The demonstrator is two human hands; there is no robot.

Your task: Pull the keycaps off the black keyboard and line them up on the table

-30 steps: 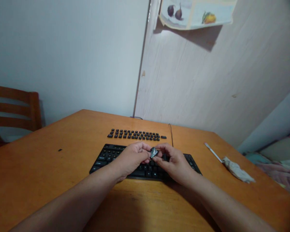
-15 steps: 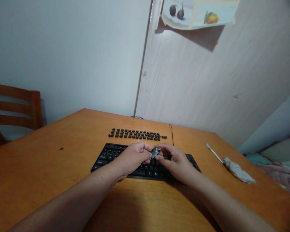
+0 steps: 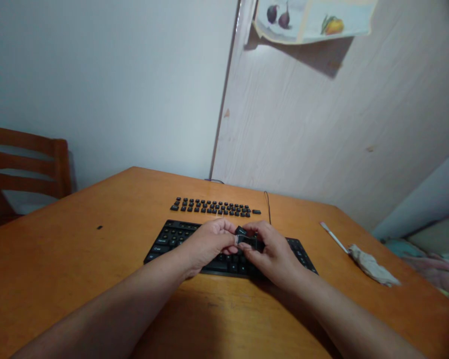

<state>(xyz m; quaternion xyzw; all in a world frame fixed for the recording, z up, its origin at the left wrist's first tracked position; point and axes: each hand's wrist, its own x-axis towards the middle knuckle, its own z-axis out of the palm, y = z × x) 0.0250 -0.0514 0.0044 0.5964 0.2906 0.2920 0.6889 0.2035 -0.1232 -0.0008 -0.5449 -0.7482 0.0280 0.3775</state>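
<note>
My left hand [image 3: 214, 242] and my right hand [image 3: 272, 245] meet over the middle of a black keyboard [image 3: 162, 244]. Between their fingertips is a black keycap [image 3: 241, 231], larger than a letter key, with a thin metal wire [image 3: 247, 236] along it. Left thumb and forefinger pinch its left end; the right fingers close round the other side and hide part of it. Behind the keyboard, several loose black keycaps [image 3: 209, 210] lie in rows on the wooden table, with a wider keycap [image 3: 256, 212] at their right end.
A small dark piece [image 3: 100, 227] lies on the table [image 3: 78, 279] at the left. To the right are a white-handled brush-like stick [image 3: 334, 237] and a crumpled pale cloth [image 3: 372, 267]. A dark cable [image 3: 268, 207] runs behind the keyboard. A wooden chair [image 3: 62, 167] stands at left.
The keycap has been turned between my fingers: its grey-looking face with the wire showed before, and now a black side shows with the wire across it. Both hands stay over the keyboard.
</note>
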